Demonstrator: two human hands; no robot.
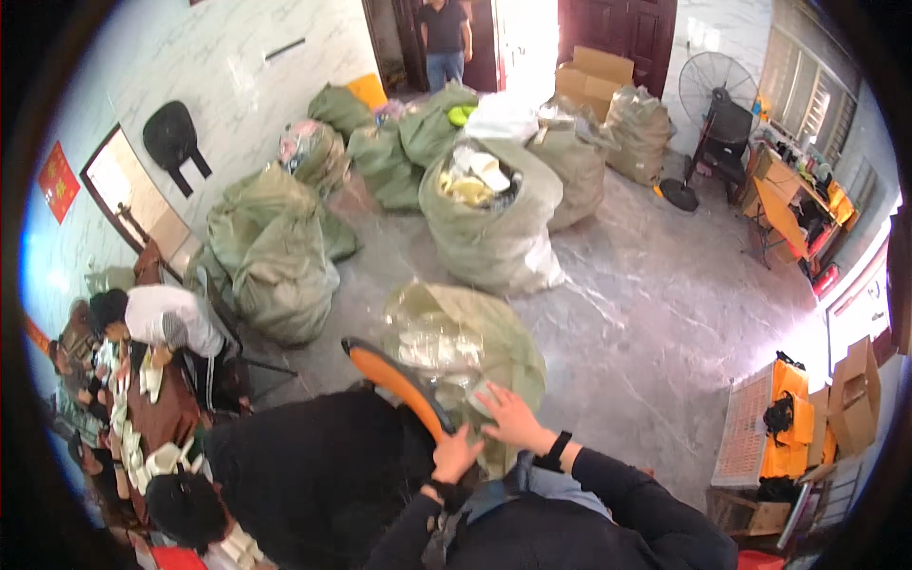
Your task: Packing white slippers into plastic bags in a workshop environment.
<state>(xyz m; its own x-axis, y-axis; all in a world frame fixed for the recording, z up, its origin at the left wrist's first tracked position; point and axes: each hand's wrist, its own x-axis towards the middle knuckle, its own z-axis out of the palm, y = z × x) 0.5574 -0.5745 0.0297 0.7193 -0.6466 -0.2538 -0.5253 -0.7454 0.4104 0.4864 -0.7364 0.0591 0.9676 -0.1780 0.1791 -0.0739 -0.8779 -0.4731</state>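
Observation:
In front of me stands an open greenish woven sack (508,332) with clear plastic packages (437,347) inside. My right hand (518,423) reaches over its near side, fingers stretched out and touching a pale item at the packages' edge. What that item is, I cannot make out. My left hand (456,456) is closed, fingers curled, at the lower end of a curved orange and black piece (394,380) that looks like a chair's backrest. Whatever is in those fingers is hidden. Both wrists wear dark bands.
Several big sacks stand beyond, one open sack (499,228) full of pale pieces. At left, people sit around a brown table (166,408) with white pieces. A large black shape (323,484) is close on my left. Cartons (855,394) and an orange crate (746,437) stand at right.

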